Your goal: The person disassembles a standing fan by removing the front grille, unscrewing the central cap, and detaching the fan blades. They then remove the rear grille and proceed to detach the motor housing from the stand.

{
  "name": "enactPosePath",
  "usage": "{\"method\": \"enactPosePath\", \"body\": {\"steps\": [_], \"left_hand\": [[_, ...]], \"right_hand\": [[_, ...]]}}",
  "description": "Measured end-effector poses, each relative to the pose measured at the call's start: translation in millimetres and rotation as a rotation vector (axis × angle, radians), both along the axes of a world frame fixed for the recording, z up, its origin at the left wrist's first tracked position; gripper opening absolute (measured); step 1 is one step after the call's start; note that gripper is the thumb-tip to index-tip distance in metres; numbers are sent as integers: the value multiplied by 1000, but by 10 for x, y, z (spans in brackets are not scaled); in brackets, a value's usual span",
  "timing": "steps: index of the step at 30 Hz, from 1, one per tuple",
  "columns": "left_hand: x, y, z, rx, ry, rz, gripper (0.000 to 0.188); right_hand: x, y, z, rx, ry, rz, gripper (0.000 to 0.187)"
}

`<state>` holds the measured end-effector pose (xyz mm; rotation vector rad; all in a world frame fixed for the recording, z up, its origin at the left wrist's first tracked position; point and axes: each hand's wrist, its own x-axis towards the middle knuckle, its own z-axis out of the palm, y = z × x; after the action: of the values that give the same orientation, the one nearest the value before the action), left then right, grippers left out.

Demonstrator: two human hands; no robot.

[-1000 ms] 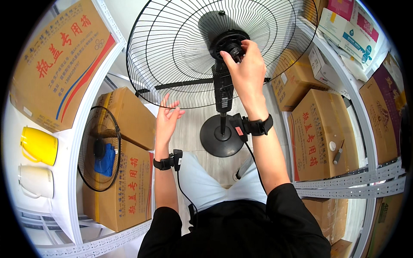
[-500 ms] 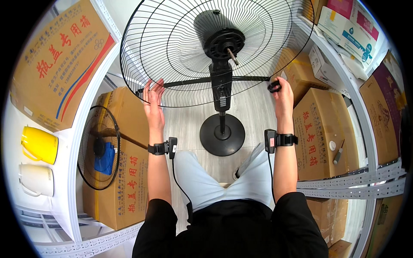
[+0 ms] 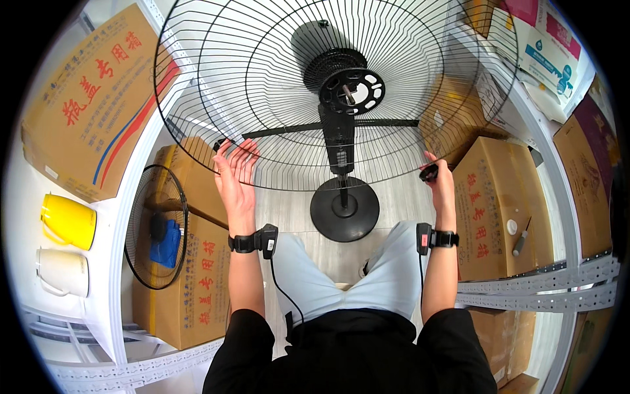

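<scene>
A black pedestal fan stands before me on its round base (image 3: 344, 210), its motor head carrying a bare metal shaft. The large wire fan guard (image 3: 275, 157) is off the motor face; its hub ring (image 3: 376, 92) hangs nearer me, with the shaft showing through the opening. My left hand (image 3: 235, 180) supports the guard's lower left rim, fingers spread against the wires. At the lower right rim, my right hand (image 3: 443, 187) pinches a small round black plastic piece (image 3: 428, 172). Whether that hand also grips the rim is hard to see.
Another round wire guard (image 3: 155, 226) leans on cardboard boxes (image 3: 207, 282) at the left, a blue item behind it. Yellow (image 3: 69, 221) and white (image 3: 62, 271) containers sit on the left shelf. A screwdriver (image 3: 522, 238) lies on a right-hand box (image 3: 499, 197). Metal shelving flanks both sides.
The fan guard has come away from the motor toward me, its hub ring now separate from the motor face. Both hands have moved nearer me with it.
</scene>
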<state>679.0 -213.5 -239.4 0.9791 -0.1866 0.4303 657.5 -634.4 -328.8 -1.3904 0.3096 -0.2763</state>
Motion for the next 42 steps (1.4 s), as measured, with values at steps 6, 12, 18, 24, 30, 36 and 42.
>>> {"method": "enactPosePath", "body": {"steps": [6,12,18,24,30,36,42], "left_hand": [[-266,198,-21,-42,107,-56,54],[-474,566,-560,-166,156,-207,45],[-949,1004,-1035,-121,227,-238,45],[-1350,1318,-1409,-137,264,-236,56],[-1801,1520,-1418,-175,311,-126,53],[-2200,1992,-1385,-168,340,115,51],[-2424,2442,-1553,-283,292,299,53]], "right_hand": [[-520,125,267,14,-217,29,45],[-942,426,254,-87,-220,-142,42],[-1372,824,409,-226,-362,25,32],[-1553,1134,353,-258,-439,201,26],[-1520,1341,299,-279,-479,346,33],[-1487,1583,287,-323,-371,477,28],[-1529,1559,275,-339,-367,473,28]]}}
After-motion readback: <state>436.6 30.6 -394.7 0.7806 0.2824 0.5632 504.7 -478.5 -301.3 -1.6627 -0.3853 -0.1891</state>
